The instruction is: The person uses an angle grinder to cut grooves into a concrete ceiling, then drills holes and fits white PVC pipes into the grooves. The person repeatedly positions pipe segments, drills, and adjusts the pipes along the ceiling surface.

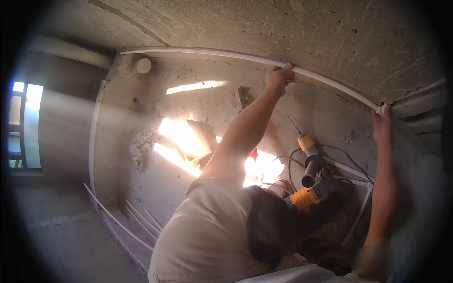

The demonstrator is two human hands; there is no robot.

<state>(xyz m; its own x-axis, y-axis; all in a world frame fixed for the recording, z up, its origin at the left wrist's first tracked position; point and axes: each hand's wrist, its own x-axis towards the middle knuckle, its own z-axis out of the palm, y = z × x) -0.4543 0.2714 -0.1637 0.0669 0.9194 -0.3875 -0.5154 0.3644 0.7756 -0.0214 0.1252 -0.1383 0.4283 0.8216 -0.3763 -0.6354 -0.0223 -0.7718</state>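
A long white plastic pipe [217, 54] runs along the line where the rough concrete wall meets the floor, bowed by the lens. My left hand [279, 80] is stretched forward and closed on it right of its middle, the fingertips on the pipe's upper side. At the pipe's right end is a pale fitting [381, 110], beside a broken spot in the concrete. My right hand [383, 125] pinches there, thumb and fingers on either side of the fitting; the exact hold is partly hidden. Between my arms lies a drill [309, 153] with a long bit pointing toward the wall.
A yellow-and-black power tool body [304, 200] and dark cables [342, 150] lie near the drill. More white pipes [356, 172] lie at the right, and thin ones [141, 221] at the lower left. A capped round stub [144, 65], rubble [140, 148] and a cardboard piece [200, 137] stand farther left.
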